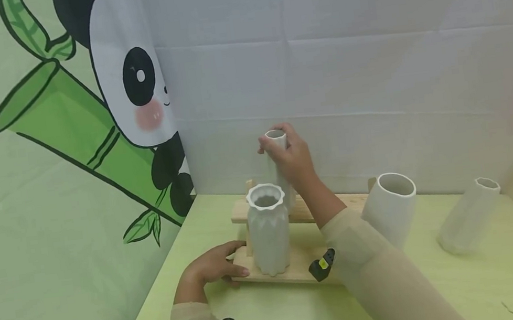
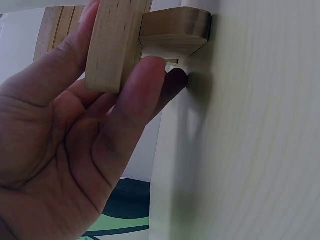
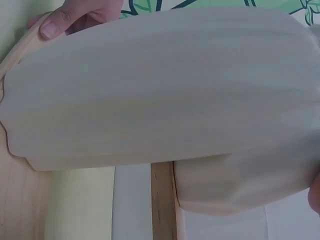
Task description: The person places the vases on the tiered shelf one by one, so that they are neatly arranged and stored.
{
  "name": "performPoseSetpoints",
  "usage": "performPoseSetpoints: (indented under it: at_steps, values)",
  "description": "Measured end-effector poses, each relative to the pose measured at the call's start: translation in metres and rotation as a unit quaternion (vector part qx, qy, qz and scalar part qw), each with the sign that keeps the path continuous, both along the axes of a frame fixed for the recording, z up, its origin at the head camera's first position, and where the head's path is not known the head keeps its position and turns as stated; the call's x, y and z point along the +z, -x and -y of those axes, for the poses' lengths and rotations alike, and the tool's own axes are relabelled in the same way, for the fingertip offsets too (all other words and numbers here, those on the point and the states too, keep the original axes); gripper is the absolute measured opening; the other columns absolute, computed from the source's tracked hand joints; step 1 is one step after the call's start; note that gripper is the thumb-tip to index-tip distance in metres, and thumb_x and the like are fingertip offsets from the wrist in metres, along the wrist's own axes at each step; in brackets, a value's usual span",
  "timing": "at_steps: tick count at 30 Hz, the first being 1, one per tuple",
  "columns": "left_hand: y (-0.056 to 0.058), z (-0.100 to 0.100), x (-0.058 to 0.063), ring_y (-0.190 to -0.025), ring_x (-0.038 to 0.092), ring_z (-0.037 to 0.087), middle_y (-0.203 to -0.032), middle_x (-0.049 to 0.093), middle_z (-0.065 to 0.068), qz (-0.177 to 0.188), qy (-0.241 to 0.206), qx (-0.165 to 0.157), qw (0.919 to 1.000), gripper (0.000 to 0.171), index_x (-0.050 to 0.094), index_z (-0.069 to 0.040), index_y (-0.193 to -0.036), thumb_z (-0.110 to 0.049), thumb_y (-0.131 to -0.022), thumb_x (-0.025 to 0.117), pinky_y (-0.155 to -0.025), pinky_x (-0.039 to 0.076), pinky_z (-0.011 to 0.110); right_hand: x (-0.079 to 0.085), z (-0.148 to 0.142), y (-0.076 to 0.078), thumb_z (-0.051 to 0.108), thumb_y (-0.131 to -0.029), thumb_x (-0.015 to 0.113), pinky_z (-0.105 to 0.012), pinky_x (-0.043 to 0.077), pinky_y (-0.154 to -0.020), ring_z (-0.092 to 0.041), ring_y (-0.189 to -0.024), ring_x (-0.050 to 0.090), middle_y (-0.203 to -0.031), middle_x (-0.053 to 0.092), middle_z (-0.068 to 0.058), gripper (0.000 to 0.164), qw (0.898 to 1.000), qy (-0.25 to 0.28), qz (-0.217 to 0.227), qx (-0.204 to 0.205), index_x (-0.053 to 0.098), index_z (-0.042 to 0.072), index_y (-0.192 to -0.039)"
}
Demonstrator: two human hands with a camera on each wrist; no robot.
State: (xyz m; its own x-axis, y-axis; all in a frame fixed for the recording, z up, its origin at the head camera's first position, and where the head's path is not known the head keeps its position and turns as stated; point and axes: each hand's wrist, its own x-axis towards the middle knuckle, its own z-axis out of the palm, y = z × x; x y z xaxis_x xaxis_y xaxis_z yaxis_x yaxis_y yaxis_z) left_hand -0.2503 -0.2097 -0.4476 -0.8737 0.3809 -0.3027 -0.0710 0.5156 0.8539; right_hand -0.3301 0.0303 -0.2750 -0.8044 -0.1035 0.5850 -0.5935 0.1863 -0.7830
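A two-tier wooden shelf stands on the table, its lower board [image 1: 299,263] in front of a raised upper board [image 1: 333,205]. My left hand [image 1: 209,265] grips the left end of the lower board, thumb and fingers on either side of the wood [image 2: 112,50] in the left wrist view. My right hand [image 1: 295,158] holds a slim white vase [image 1: 288,198] near its rim, upright at the upper board. In front of it a white vase with a scalloped rim [image 1: 270,240] stands on the lower board; this ribbed vase [image 3: 150,100] fills the right wrist view, partly hiding the slim vase [image 3: 240,185].
Right of my right forearm is a wide-mouthed white vase [image 1: 391,213], partly behind the sleeve. A narrower white vase [image 1: 470,220] stands farther right on the pale table [image 1: 274,316]. White cloth [image 1: 361,74] hangs behind; a panda-printed cloth [image 1: 80,243] hangs left.
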Motion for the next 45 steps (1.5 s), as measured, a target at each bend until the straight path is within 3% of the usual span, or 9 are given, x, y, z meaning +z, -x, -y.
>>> performPoseSetpoints:
  at_steps: [6, 15, 26, 30, 32, 34, 38, 41, 45]
  values:
    - [0.004, 0.001, 0.001, -0.085, 0.073, 0.024, -0.134, 0.058, 0.018, -0.001, 0.003, -0.006, 1.0000, 0.087, 0.039, -0.014, -0.149, -0.027, -0.075, 0.085, -0.096, 0.050, 0.052, -0.002, 0.005, 0.000, 0.050, -0.091, 0.063, -0.034, 0.048, -0.060, -0.016, -0.079, 0.063, -0.088, 0.074, 0.001, 0.036, 0.999, 0.010, -0.017, -0.035, 0.057, 0.019, -0.108]
    - [0.006, 0.001, 0.000, -0.086, 0.072, 0.024, -0.133, 0.058, 0.017, 0.001, 0.007, -0.006, 1.0000, 0.088, 0.040, -0.015, -0.149, -0.028, -0.074, 0.085, -0.094, 0.051, 0.051, -0.005, 0.007, -0.001, 0.048, -0.091, 0.064, -0.032, 0.049, -0.056, -0.017, -0.076, 0.064, -0.088, 0.074, -0.001, 0.036, 0.998, 0.024, -0.030, -0.054, 0.057, 0.016, -0.109]
    - [0.004, -0.001, 0.000, -0.086, 0.072, 0.023, -0.133, 0.058, 0.017, 0.000, 0.022, -0.008, 0.9997, 0.088, 0.041, -0.016, -0.149, -0.029, -0.074, 0.085, -0.099, 0.047, 0.055, -0.004, 0.005, -0.003, 0.047, -0.091, 0.063, -0.032, 0.049, -0.055, -0.018, -0.074, 0.063, -0.090, 0.074, -0.003, 0.037, 0.997, 0.002, -0.030, -0.074, 0.057, 0.016, -0.111]
    - [0.004, -0.001, 0.000, -0.087, 0.072, 0.023, -0.133, 0.058, 0.016, -0.001, 0.022, -0.012, 0.9997, 0.087, 0.041, -0.017, -0.149, -0.029, -0.075, 0.085, -0.098, 0.048, 0.054, -0.002, 0.002, -0.005, 0.048, -0.090, 0.063, -0.032, 0.050, -0.056, -0.020, -0.074, 0.061, -0.095, 0.070, -0.007, 0.045, 0.997, -0.013, -0.017, -0.076, 0.056, 0.016, -0.121]
    - [0.004, -0.001, 0.000, -0.087, 0.072, 0.024, -0.133, 0.058, 0.017, -0.003, 0.020, -0.013, 0.9997, 0.087, 0.040, -0.016, -0.149, -0.029, -0.075, 0.085, -0.097, 0.048, 0.054, -0.001, 0.000, -0.008, 0.050, -0.090, 0.063, -0.035, 0.053, -0.063, -0.021, -0.082, 0.062, -0.108, 0.067, -0.005, 0.054, 0.998, -0.016, -0.009, -0.061, 0.051, 0.018, -0.131]
    - [0.004, 0.000, -0.001, -0.087, 0.072, 0.024, -0.133, 0.058, 0.017, -0.003, 0.015, -0.015, 0.9998, 0.087, 0.040, -0.016, -0.149, -0.028, -0.075, 0.085, -0.096, 0.049, 0.053, 0.001, -0.003, -0.013, 0.053, -0.089, 0.062, -0.040, 0.055, -0.078, -0.022, -0.101, 0.062, -0.128, 0.060, -0.001, 0.066, 0.999, -0.015, 0.001, -0.040, 0.041, 0.020, -0.142]
    - [0.004, 0.000, -0.002, -0.087, 0.072, 0.024, -0.133, 0.058, 0.017, 0.000, 0.009, -0.015, 0.9998, 0.087, 0.039, -0.016, -0.149, -0.029, -0.076, 0.084, -0.095, 0.051, 0.051, 0.001, -0.014, -0.031, 0.060, -0.089, 0.059, -0.047, 0.036, -0.112, -0.018, -0.141, 0.037, -0.156, 0.032, 0.009, 0.083, 1.000, -0.009, 0.012, -0.012, 0.019, 0.027, -0.154]
    - [0.002, 0.002, -0.002, -0.089, 0.072, 0.025, -0.131, 0.059, 0.017, 0.002, -0.003, -0.014, 0.9999, 0.087, 0.038, -0.014, -0.150, -0.027, -0.077, 0.084, -0.091, 0.054, 0.047, -0.004, -0.025, -0.050, 0.060, -0.091, 0.057, -0.042, 0.021, -0.121, -0.012, -0.149, 0.020, -0.161, 0.021, 0.008, 0.086, 1.000, 0.000, 0.013, 0.017, 0.012, 0.028, -0.156]
    - [-0.001, 0.005, -0.002, -0.091, 0.071, 0.026, -0.129, 0.059, 0.018, 0.003, -0.019, -0.015, 0.9997, 0.085, 0.038, -0.012, -0.149, -0.024, -0.078, 0.083, -0.085, 0.057, 0.042, -0.013, -0.042, -0.083, 0.053, -0.095, 0.055, -0.039, 0.017, -0.122, -0.010, -0.149, 0.016, -0.163, 0.016, 0.005, 0.082, 0.996, 0.008, 0.032, 0.086, 0.009, 0.025, -0.157]
